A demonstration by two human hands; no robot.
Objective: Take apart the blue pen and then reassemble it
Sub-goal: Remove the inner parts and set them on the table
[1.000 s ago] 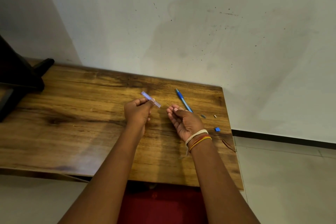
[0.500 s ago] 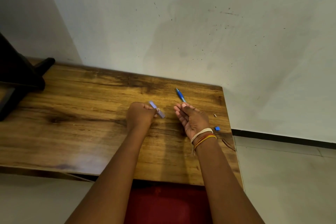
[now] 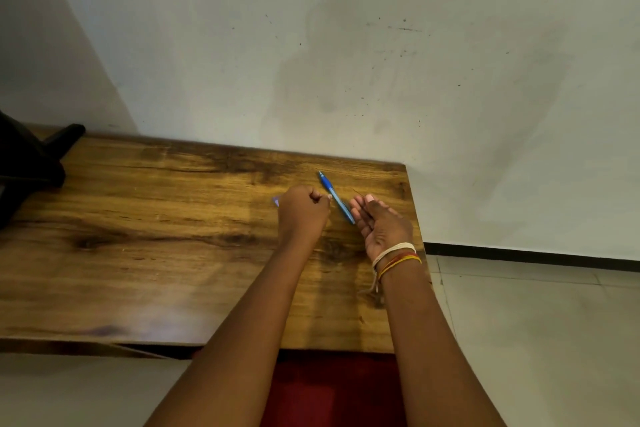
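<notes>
A blue pen part (image 3: 335,197) lies slanted on the wooden table (image 3: 173,218), between my two hands. My left hand (image 3: 303,211) is curled in a fist round a pale blue translucent pen piece (image 3: 276,200); only the piece's end pokes out at the left of the knuckles. My right hand (image 3: 379,224) is turned palm up just right of the blue pen part, fingers curled. A thin dark rod (image 3: 356,191) sticks out from its fingertips. The rest of the rod is hidden in the hand.
The table's right edge runs just past my right wrist, with tiled floor (image 3: 536,322) beyond. A white wall (image 3: 346,62) stands behind the table. A black stand (image 3: 31,163) sits at the far left. Red fabric (image 3: 332,388) shows below the front edge.
My left hand has rolled knuckles up, so the translucent piece now points left instead of up right. Both hands drifted right, closing on the blue pen part. Small loose parts near the right edge are no longer visible.
</notes>
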